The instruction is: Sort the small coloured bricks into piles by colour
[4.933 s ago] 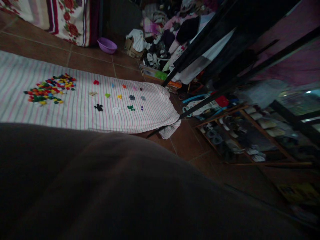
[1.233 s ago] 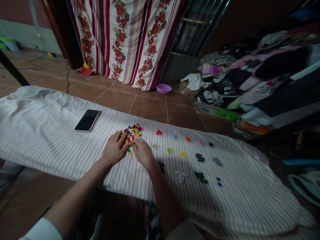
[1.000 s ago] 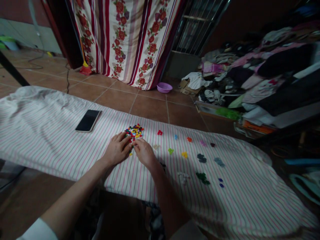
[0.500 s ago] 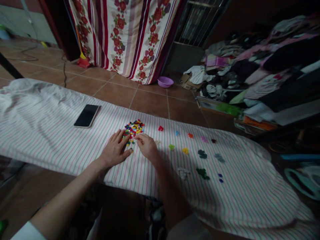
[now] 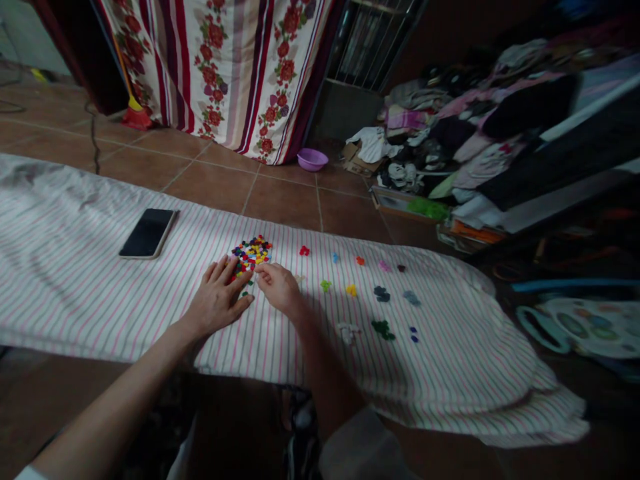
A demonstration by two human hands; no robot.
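Observation:
A mixed heap of tiny coloured pieces (image 5: 255,249) lies on the striped cloth (image 5: 220,233). My left hand (image 5: 219,293) rests palm down at the heap's near left edge, fingers spread, the fingertips touching some pieces. At the heap's right edge is my right hand (image 5: 278,287), thumb and forefinger pinched; whatever is between them is too small to make out. To the right lie small single-colour groups, among them red pieces (image 5: 305,251), lime green pieces (image 5: 326,285), yellow pieces (image 5: 351,290), white pieces (image 5: 349,332), dark green pieces (image 5: 383,329) and dark blue pieces (image 5: 414,335).
A phone (image 5: 149,233) lies on the cloth to the left. Beyond the cloth's far edge are a tiled floor (image 5: 285,199), a purple basin (image 5: 313,159), a broom (image 5: 136,115) and a floral curtain (image 5: 240,73). Clothes (image 5: 450,127) are piled at the right.
The whole view has shifted, so the scene sits further left. My left hand stays spread by the heap, and my right hand remains pinched at its right edge.

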